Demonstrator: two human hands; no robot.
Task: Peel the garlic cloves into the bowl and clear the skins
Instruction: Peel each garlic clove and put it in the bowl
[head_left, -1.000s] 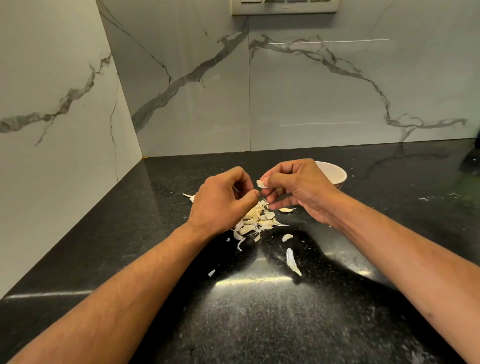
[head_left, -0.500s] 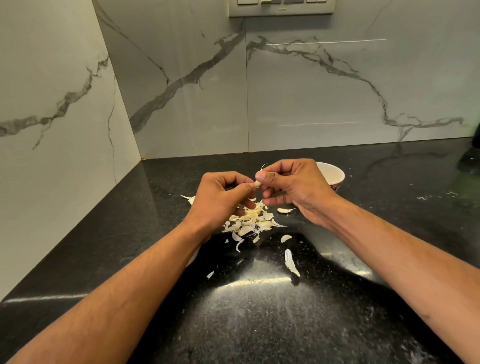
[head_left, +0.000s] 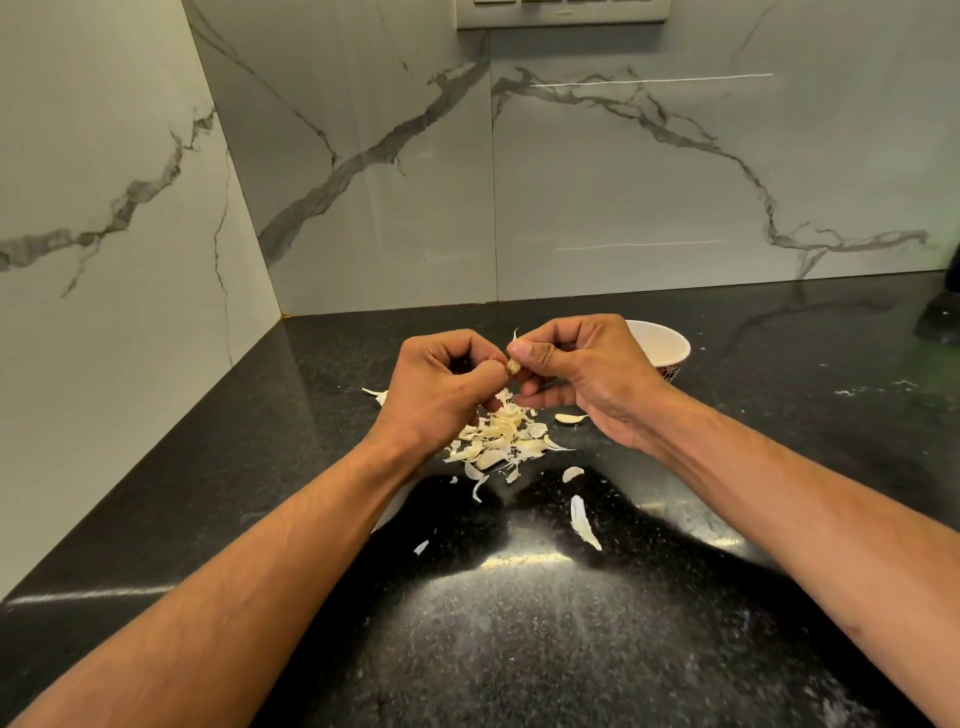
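Both hands meet above the black counter. My left hand (head_left: 441, 387) and my right hand (head_left: 576, 371) pinch one small garlic clove (head_left: 514, 367) between their fingertips, and a thin strip of skin sticks up from it beside my right thumb. Directly below lies a heap of pale garlic skins (head_left: 498, 441). A white bowl (head_left: 662, 345) stands on the counter just behind my right hand, partly hidden by it; what it holds cannot be seen.
Loose pieces lie around the heap: one clove-shaped piece (head_left: 569, 418) to the right, a long skin (head_left: 582, 522) nearer me, small flakes (head_left: 421, 546) in front. Marble walls close the corner at left and back. A dark object (head_left: 948, 312) sits at the far right edge.
The hands have come together on the clove: a second ago they were slightly apart, the right one holding a white piece. The pair sits a little higher above the heap.
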